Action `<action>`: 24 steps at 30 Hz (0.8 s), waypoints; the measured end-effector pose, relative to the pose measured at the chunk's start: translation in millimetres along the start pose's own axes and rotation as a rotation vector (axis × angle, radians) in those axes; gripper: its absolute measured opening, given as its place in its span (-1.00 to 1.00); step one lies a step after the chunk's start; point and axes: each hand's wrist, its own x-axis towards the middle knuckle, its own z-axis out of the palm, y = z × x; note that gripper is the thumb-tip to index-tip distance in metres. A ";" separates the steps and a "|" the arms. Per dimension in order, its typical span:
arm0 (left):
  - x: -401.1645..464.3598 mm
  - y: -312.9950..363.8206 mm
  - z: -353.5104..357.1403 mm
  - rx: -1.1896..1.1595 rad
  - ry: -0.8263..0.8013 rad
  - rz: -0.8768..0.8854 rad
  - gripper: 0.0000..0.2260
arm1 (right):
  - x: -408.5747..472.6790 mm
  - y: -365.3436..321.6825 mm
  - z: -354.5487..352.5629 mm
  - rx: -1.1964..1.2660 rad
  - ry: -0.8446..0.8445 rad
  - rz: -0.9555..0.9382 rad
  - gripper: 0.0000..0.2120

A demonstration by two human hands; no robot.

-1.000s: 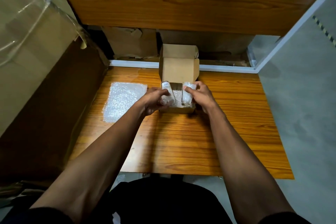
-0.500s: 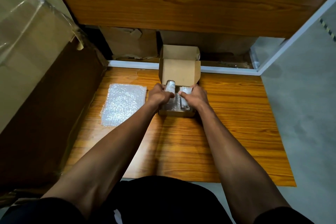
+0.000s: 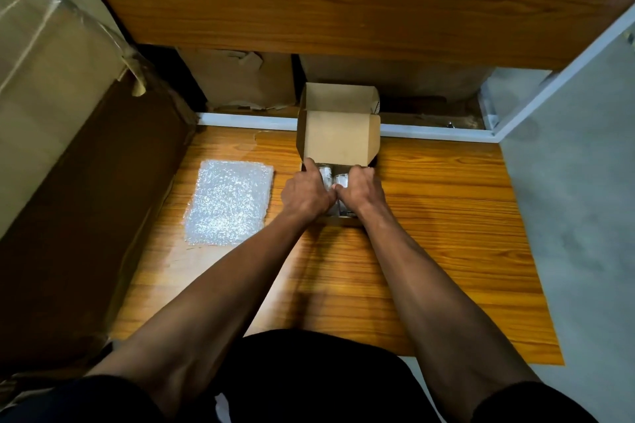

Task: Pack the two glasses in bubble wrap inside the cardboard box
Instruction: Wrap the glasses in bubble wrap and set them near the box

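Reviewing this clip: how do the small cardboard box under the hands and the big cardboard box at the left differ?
The small cardboard box stands open, its lid flap up; the big cardboard box is taped shut. The small cardboard box sits on the wooden table, with both hands in it; the big cardboard box stands beside the table, untouched. The big one is far larger. Both are plain brown cardboard.

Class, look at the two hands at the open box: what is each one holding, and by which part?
Left hand and right hand each press down on a glass in the cardboard box; the grip itself is hidden.

Two glasses (image 3: 335,178), one cardboard box (image 3: 338,144), one bubble-wrap sheet (image 3: 228,203).
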 end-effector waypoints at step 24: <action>8.2 -18.5 9.8 0.332 -0.013 0.311 -0.55 | -25.3 39.9 8.9 -0.261 0.152 -0.338 -0.46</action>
